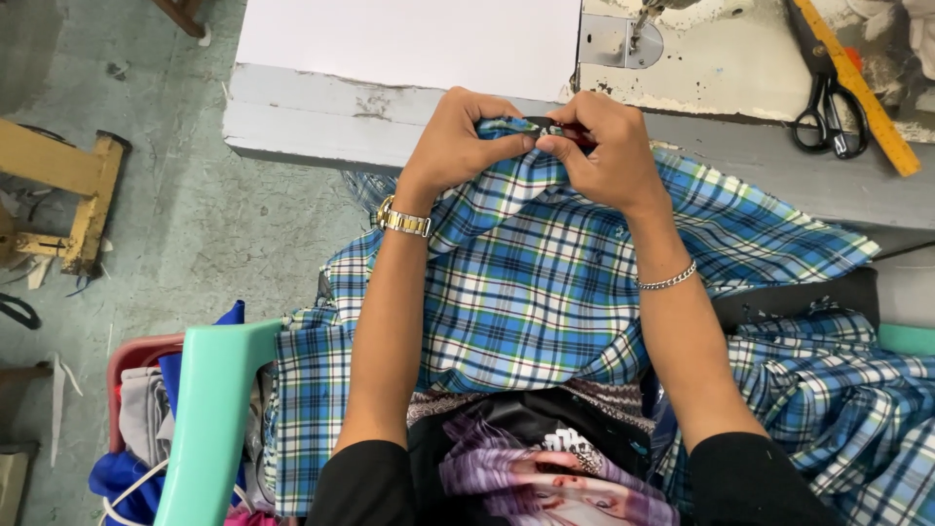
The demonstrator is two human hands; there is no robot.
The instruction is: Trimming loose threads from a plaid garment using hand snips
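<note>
Grey concrete floor (195,224) lies at left, beside a white-topped sewing table (409,49). Left hand (463,136) pinches a bunched edge of blue plaid fabric (526,292) at the table's front edge. Right hand (609,146) grips the same edge together with a small dark tool (550,128). Black scissors (826,112) and an orange ruler (862,88) rest at far right.
</note>
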